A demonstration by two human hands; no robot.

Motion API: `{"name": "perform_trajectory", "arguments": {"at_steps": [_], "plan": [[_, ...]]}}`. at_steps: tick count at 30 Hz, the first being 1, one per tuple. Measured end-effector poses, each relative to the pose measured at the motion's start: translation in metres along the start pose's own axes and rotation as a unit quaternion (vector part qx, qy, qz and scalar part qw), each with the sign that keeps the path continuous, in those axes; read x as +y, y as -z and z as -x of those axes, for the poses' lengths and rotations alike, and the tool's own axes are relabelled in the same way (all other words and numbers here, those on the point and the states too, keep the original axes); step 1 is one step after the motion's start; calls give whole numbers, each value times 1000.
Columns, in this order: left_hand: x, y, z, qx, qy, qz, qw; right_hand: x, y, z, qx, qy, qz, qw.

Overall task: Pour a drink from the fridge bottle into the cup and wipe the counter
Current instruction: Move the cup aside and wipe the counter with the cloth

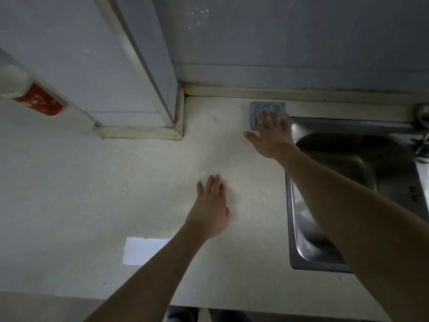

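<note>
Hands (270,133) flat, blue cloth (267,110), red label (38,99) seemingly unreadable

The wall (290,38) behind the work surface is plain pale grey, with a cluster of small bright specks near the top. A raised cream strip (301,92) runs along its base. At the left, 1 boxed column (69,54) with a metal corner trim (139,61) projects forward; its foot is edged with the same cream strip. 1 stainless steel sink (325,240) is recessed at the right, with a tap (421,135) at the far right edge. Lighting is dim and cool. 1 bright white rectangular patch (144,251) lies near the front edge.
</note>
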State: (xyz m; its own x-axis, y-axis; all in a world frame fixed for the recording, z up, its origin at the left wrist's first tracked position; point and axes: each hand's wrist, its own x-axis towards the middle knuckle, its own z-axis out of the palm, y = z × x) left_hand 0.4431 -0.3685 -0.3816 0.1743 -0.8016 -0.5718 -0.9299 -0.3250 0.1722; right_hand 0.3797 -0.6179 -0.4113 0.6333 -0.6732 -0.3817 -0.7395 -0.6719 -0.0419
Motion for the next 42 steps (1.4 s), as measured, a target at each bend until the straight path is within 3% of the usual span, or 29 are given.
{"name": "perform_trajectory", "arguments": {"at_steps": [8,16,28,42], "plan": [[-11,7,-1,-23,-24,30,999,7,7,-31,1,4,4,1000],[-11,8,-1,-25,-30,15,999,-22,17,-39,-13,-44,-25,999],[-23,15,-8,15,-45,59,997,-166,27,-61,-26,82,-16,996],[-18,14,0,43,-23,81,995,-157,22,-52,22,114,92,989]]}}
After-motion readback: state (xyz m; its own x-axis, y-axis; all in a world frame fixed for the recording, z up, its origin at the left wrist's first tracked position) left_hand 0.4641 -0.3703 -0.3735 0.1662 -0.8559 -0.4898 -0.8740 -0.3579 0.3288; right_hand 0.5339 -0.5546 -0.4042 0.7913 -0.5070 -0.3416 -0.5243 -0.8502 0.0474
